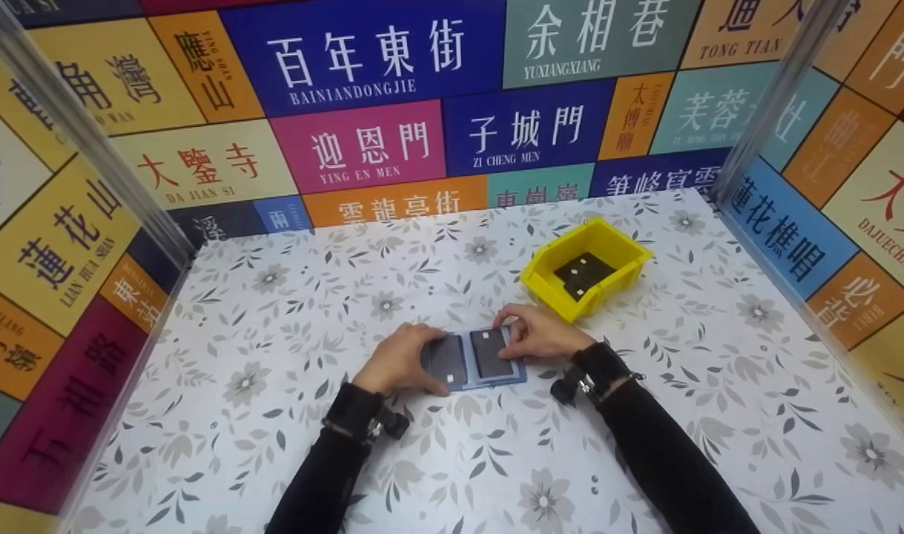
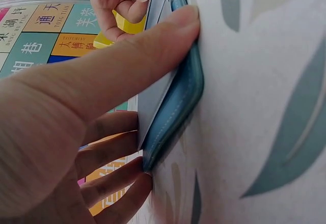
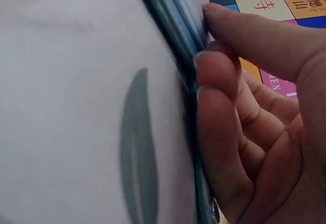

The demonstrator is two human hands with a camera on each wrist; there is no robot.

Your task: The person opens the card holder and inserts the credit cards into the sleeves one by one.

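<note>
A blue card holder [image 1: 468, 360] lies spread on the patterned surface, a dark card [image 1: 447, 362] on its left half and another dark card [image 1: 489, 354] on its right half. Each card bears a small pale square. With thumb at the near edge and fingers at the far edge, my left hand [image 1: 401, 359] holds the left half. The left wrist view shows that thumb across the stitched blue edge [image 2: 178, 99]. My right hand [image 1: 546, 334] pinches the right half; its thumb touches the inner face in the right wrist view, its fingers curled against the outer edge [image 3: 170, 28].
A yellow bin [image 1: 624, 276] stands beyond my right hand, with several dark cards [image 1: 585, 273] inside. Panels with colourful street-name signs [image 1: 370, 144] enclose the floral-patterned table [image 1: 311, 445] at the back and sides.
</note>
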